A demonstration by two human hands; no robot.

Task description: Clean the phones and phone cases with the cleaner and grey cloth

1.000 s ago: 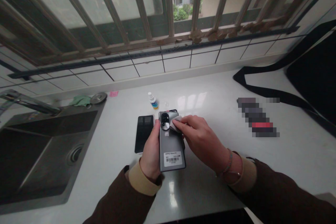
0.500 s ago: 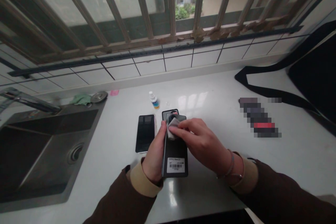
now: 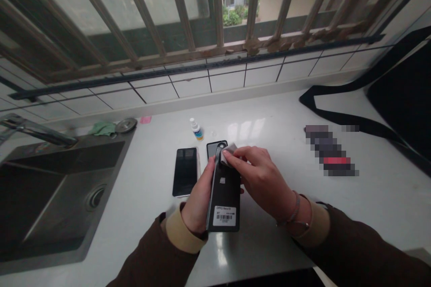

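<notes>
Grip firm: my left hand (image 3: 198,197) clasps the black smartphone (image 3: 225,202) along its edge, tilting it up off the tabletop (image 3: 141,197) so the top of its back faces my right hand (image 3: 261,179), which pinches a pale cloth (image 3: 229,153) against that end. Just beside, a second phone (image 3: 184,171) lies dark face up, a small dropper bottle (image 3: 196,129) beyond.

- "OPPO Reno" on the white sticker (image 3: 224,215) on the dark phone (image 3: 225,192); model digits blurred
- barcode (image 3: 224,218) below it, same sticker; digits too small to read
</notes>
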